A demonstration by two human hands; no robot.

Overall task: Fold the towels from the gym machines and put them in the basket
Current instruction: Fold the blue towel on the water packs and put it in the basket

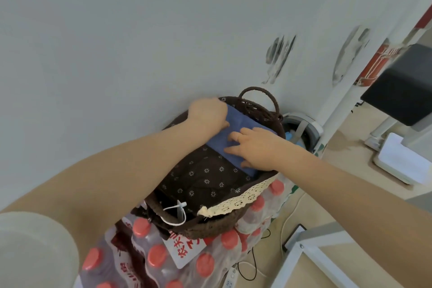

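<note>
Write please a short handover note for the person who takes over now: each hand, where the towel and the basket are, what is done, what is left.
Left hand: grips the far end of the folded blue towel.
Right hand: fingers spread, pressing flat on the towel.
Towel: inside the brown basket, along its right side, on the flowered lining.
Basket: sits on a pack of red-capped bottles by the wall.
Done: this towel is folded and in the basket.
Left: release it; no other towels are in view.

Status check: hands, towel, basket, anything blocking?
Left hand grips blue towel's far end. Right hand flat on top, pressing. Towel folded, inside basket at far side. Nothing blocking.
</note>
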